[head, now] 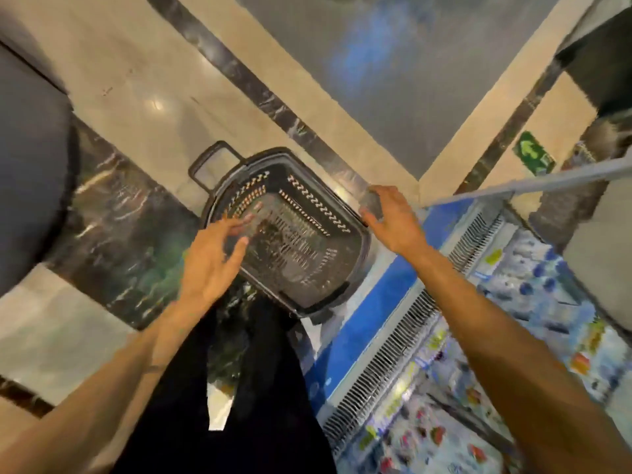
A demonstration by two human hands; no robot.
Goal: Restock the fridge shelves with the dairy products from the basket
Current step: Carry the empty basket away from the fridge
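My left hand (pixel 212 258) hovers over the basket (pixel 355 265), fingers spread and released; my right hand (pixel 393 217) is at its rim, and I cannot tell its grasp.

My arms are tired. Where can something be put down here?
The dark slatted plastic basket looks bare inside. The beige tiled floor beyond its handle is bare too. The fridge shelves on the right are crowded with packs.

Green arrow sign (pixel 532 152), no words legible; fridge labels (pixel 494 258) seemingly unreadable
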